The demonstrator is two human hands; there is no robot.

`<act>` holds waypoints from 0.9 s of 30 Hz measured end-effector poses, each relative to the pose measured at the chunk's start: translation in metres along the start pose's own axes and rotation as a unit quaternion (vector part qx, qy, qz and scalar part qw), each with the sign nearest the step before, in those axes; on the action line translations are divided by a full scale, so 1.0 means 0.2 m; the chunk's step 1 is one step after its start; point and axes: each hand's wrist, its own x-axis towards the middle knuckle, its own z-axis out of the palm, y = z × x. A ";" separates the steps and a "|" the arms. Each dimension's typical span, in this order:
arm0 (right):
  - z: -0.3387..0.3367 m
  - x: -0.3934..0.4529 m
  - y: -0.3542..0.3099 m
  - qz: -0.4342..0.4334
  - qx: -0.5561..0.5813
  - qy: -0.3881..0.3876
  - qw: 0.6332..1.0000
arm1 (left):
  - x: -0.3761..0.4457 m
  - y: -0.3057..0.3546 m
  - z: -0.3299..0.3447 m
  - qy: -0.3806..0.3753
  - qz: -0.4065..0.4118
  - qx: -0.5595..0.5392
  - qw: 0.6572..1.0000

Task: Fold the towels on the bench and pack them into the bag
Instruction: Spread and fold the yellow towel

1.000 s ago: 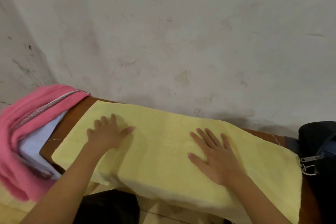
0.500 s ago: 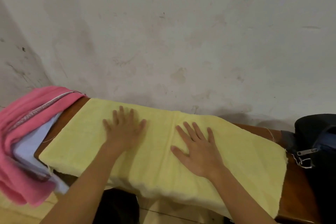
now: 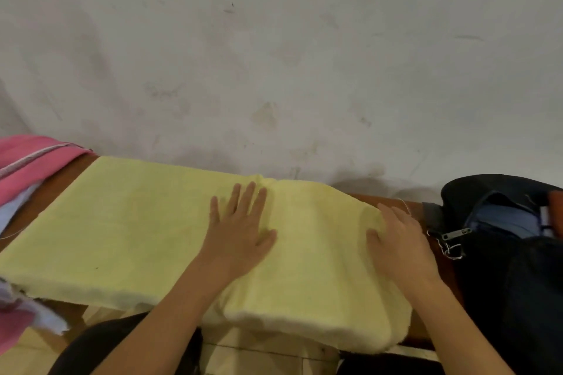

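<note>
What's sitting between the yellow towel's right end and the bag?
Only bare brown bench separates the yellow towel from the black bag in the head view.

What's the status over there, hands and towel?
Left hand flat on yellow towel, mid-bench. Right hand at towel's right end, fingers over the edge; grip unclear. Dark bag open, right. Nothing blocking.

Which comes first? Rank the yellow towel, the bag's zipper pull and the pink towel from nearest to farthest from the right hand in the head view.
1. yellow towel, under the right hand.
2. zipper pull, just right of it.
3. pink towel, far left end of the bench.
</note>
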 end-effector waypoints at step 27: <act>-0.05 0.05 -0.01 -0.099 0.358 0.196 0.908 | 0.01 0.28 0.04 0.094 0.156 -0.175 0.968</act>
